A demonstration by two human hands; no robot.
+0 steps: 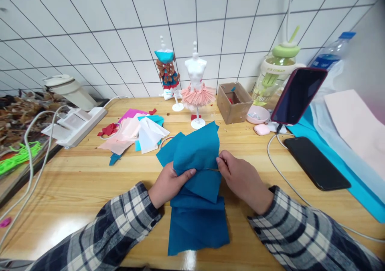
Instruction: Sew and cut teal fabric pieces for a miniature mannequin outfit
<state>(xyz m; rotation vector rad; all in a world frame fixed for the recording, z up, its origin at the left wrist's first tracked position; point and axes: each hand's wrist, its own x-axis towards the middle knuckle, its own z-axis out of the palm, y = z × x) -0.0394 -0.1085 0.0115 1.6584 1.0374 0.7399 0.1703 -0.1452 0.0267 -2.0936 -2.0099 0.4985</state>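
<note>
A long sheet of teal-blue fabric or crepe paper [197,150] is folded over itself in front of me, its lower end lying on the wooden table. My left hand [171,182] grips it from the left, thumb on top and the other fingers hidden behind the folds. At the sheet's right edge, my right hand [237,174] is closed in a pinch. From its fingertips a thin brownish pointed thing [213,169] lies across the sheet; its kind cannot be made out.
Behind stand a white mannequin [195,68] in a pink ruffled skirt and a dressed mannequin [167,68]. A cardboard box [234,102] sits to their right. Coloured scraps [132,130] lie left; a phone [315,162], cable and propped phone [297,96] are right.
</note>
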